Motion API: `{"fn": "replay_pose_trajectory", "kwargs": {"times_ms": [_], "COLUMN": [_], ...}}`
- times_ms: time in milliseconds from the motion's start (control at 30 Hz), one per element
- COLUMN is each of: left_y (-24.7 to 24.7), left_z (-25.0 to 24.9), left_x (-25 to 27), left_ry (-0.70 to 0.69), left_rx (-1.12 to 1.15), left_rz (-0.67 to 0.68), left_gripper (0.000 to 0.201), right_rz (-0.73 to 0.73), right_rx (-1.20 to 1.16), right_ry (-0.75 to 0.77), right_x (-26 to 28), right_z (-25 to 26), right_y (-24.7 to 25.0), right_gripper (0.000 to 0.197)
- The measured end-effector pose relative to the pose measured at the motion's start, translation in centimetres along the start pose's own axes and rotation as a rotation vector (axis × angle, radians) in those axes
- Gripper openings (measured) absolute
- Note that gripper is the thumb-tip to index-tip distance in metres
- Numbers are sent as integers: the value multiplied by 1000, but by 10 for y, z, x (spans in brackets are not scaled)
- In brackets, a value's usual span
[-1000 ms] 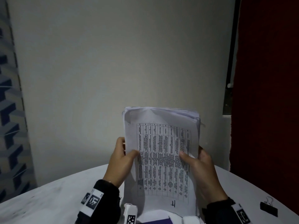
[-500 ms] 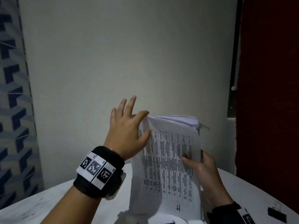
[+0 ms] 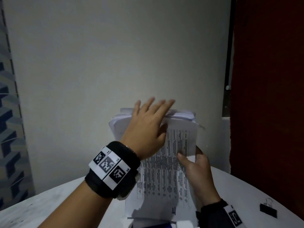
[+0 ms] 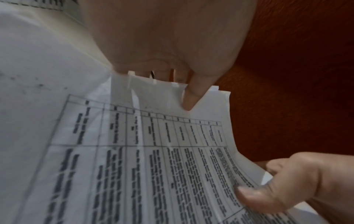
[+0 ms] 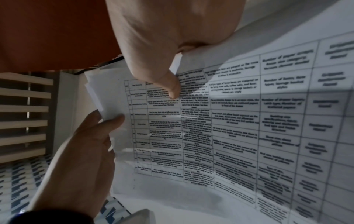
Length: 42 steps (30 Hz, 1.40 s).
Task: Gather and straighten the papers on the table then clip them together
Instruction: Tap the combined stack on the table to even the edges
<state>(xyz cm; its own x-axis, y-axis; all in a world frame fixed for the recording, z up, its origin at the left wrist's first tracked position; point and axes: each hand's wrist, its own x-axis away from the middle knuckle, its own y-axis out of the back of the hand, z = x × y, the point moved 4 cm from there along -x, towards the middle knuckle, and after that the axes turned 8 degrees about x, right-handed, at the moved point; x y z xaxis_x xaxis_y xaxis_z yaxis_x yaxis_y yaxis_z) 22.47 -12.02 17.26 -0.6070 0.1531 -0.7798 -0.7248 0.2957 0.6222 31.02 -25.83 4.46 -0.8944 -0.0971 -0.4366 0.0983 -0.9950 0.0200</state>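
Observation:
A stack of printed papers (image 3: 166,178) stands upright on the white table (image 3: 49,203), a table of text on its front sheet (image 4: 153,151) (image 5: 229,121). My right hand (image 3: 194,165) grips the stack's right edge, thumb on the front and fingers behind (image 4: 287,184). My left hand (image 3: 151,120) lies over the uneven top edge with straight fingers, its thumb (image 4: 189,97) resting on the front sheet. Off to the right on the table lies a black binder clip (image 3: 268,212), apart from both hands.
A pale wall rises just behind the table. A dark red curtain (image 3: 271,96) hangs at the right, a patterned panel (image 3: 9,129) at the left. Something blue (image 3: 158,226) peeks in at the bottom edge under the papers.
My left hand has let go of the stack's left edge and risen to its top edge with fingers spread straight. The right hand keeps its hold on the right edge.

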Motion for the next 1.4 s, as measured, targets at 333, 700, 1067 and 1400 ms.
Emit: {"fn": "replay_pose_trajectory", "kwargs": {"times_ms": [333, 700, 1067, 1400], "left_y": [-13, -42, -66, -88], "left_z": [103, 77, 85, 101], "left_x": [80, 93, 97, 108], "left_ry": [756, 656, 756, 811], "left_rx": [1138, 911, 973, 1166], "left_rz": [-177, -429, -363, -180], "left_gripper": [131, 28, 20, 29], "right_rz": [3, -89, -163, -50], "right_rx": [-157, 63, 21, -39], "right_ry": [-68, 131, -49, -196], "right_x": [-8, 6, 8, 1], "right_z": [7, 28, 4, -10], "right_y": [25, 12, -4, -5], "right_gripper": [13, 23, 28, 11]}}
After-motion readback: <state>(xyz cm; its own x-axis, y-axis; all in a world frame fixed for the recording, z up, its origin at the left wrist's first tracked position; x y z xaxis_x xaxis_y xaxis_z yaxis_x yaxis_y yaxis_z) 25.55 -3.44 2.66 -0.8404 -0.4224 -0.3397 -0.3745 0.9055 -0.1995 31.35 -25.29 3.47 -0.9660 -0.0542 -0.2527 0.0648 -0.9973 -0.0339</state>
